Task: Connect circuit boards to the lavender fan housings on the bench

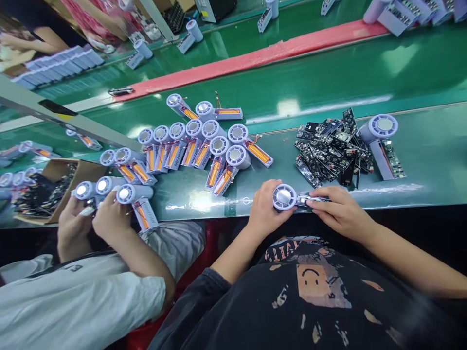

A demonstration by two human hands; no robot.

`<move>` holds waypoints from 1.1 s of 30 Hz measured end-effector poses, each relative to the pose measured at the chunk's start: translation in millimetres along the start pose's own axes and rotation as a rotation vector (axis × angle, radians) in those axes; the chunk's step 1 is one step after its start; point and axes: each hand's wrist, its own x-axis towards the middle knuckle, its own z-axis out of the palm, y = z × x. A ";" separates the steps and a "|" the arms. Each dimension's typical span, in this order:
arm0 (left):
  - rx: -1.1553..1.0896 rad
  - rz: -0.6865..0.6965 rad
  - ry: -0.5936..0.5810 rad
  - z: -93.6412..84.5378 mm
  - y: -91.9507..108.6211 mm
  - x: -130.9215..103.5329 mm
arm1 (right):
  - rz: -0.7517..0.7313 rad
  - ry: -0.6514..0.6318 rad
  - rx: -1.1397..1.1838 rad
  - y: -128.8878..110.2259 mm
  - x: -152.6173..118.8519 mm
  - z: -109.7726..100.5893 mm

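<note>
My left hand (265,206) is wrapped round the head of a lilac handheld fan (284,197), its round grille facing up near the table edge. Between the fingers of my right hand (339,211) is a black circuit board (310,199), lined up with the fan's handle side. Whether the board touches the handle is hard to see. Just beyond my hands lies a heap of black circuit boards (328,146). To its right rests a fan with a board in its handle (385,141). Several fans with orange batteries in open handles (215,146) are grouped to the left.
A co-worker's hands (109,214) hold fans at my left. A cardboard box (82,177) of boards stands beyond them. Behind the bench runs a green conveyor (328,73) with a red strip (255,53), and a metal post (73,116) slants across the left.
</note>
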 end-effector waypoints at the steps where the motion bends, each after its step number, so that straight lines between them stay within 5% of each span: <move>1: -0.009 0.003 -0.016 -2.3 0.5 0.0 | 0.003 -0.001 0.004 0.8 0.0 0.2; 9: 0.170 0.167 -0.155 -27.2 22.6 20.4 | -0.002 0.034 0.034 2.6 -4.1 4.7; 17: 0.116 0.073 -0.450 -29.9 35.8 49.1 | 0.025 0.044 0.025 -4.5 1.8 9.0; 33: 0.165 -0.022 -0.497 -29.8 45.4 55.1 | 0.108 0.055 -0.026 -5.0 -6.5 13.5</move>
